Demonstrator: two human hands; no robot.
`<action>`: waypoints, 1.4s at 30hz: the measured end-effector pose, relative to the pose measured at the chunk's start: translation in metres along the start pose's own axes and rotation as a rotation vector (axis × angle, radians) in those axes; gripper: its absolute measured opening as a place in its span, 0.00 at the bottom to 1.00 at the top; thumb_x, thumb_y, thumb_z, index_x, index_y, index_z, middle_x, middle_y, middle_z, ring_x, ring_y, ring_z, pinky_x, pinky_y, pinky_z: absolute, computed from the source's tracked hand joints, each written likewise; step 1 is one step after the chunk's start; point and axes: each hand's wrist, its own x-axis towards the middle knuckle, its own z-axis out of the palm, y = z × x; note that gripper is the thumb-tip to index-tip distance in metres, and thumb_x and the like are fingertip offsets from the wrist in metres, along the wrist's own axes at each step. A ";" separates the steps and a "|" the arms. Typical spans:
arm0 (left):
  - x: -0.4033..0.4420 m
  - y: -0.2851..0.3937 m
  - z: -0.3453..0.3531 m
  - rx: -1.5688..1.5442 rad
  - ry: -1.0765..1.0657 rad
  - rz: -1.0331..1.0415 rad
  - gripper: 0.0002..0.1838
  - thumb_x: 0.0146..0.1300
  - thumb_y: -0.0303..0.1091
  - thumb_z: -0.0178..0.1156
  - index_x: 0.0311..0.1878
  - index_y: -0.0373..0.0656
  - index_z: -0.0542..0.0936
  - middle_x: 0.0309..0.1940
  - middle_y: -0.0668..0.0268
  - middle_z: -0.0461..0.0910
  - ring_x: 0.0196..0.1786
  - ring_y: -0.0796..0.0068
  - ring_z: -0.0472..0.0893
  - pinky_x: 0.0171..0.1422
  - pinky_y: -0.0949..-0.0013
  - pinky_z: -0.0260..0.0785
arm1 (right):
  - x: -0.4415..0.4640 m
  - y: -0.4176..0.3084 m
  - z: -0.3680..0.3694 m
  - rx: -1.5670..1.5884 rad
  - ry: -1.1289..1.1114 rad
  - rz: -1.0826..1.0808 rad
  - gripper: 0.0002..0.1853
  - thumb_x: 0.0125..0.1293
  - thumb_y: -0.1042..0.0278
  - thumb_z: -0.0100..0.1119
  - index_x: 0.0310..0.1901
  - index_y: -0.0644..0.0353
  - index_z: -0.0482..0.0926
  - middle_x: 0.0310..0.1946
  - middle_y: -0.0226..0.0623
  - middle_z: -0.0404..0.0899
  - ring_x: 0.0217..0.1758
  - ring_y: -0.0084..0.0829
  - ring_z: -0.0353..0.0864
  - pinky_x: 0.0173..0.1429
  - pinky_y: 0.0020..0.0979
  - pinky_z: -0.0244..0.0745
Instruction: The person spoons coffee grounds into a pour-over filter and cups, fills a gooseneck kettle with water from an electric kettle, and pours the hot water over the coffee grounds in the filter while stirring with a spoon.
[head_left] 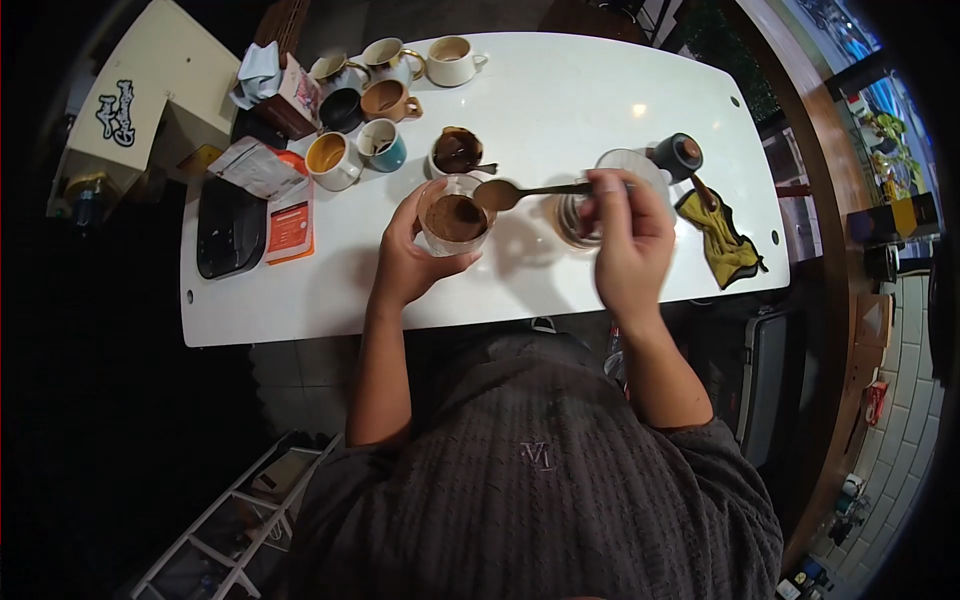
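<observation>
My left hand [412, 248] is wrapped round a clear cup [455, 222] with brown powder inside, held above the near part of the white table. My right hand [630, 235] grips the handle of a dark spoon [500, 195]; its brown-coated bowl is at the cup's right rim. Just behind the cup stands a bowl [457, 152] smeared with dark brown, with a utensil in it. Partly hidden behind my right hand are a glass vessel [575, 222] and a round clear container [632, 160].
Several mugs [453, 62] stand at the back left of the white table [560, 90]. Nearer are an orange-and-white packet [290, 225] and a black tray [230, 228]. On the right are a dark cylinder [678, 155] and a yellow-green cloth [722, 240].
</observation>
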 end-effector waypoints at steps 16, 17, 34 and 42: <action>-0.044 -0.056 -0.094 0.101 0.090 -0.061 0.45 0.39 0.28 0.77 0.64 0.36 0.65 0.57 0.58 0.73 0.60 0.70 0.74 0.65 0.67 0.66 | -0.024 0.079 0.138 -0.318 -0.409 0.234 0.13 0.70 0.64 0.54 0.44 0.67 0.78 0.27 0.32 0.80 0.29 0.16 0.76 0.35 0.21 0.71; -0.044 -0.056 -0.097 0.124 0.084 -0.071 0.46 0.39 0.29 0.77 0.64 0.36 0.65 0.57 0.58 0.73 0.60 0.70 0.74 0.66 0.67 0.66 | -0.025 0.082 0.140 -0.320 -0.406 0.234 0.13 0.70 0.64 0.54 0.44 0.67 0.78 0.27 0.32 0.80 0.29 0.16 0.76 0.35 0.21 0.71; -0.048 -0.041 -0.109 0.144 0.170 -0.052 0.56 0.37 0.37 0.81 0.70 0.41 0.59 0.63 0.57 0.67 0.63 0.66 0.69 0.66 0.62 0.63 | -0.034 0.063 0.105 -0.315 -0.367 0.059 0.17 0.61 0.66 0.64 0.47 0.70 0.77 0.22 0.31 0.75 0.25 0.18 0.70 0.32 0.23 0.69; -0.039 0.033 -0.070 0.039 0.285 0.126 0.42 0.42 0.41 0.79 0.62 0.38 0.71 0.50 0.64 0.74 0.50 0.76 0.69 0.53 0.72 0.60 | -0.054 0.026 0.018 -0.319 -0.202 -0.116 0.07 0.62 0.74 0.62 0.38 0.69 0.80 0.20 0.28 0.73 0.23 0.16 0.68 0.29 0.21 0.65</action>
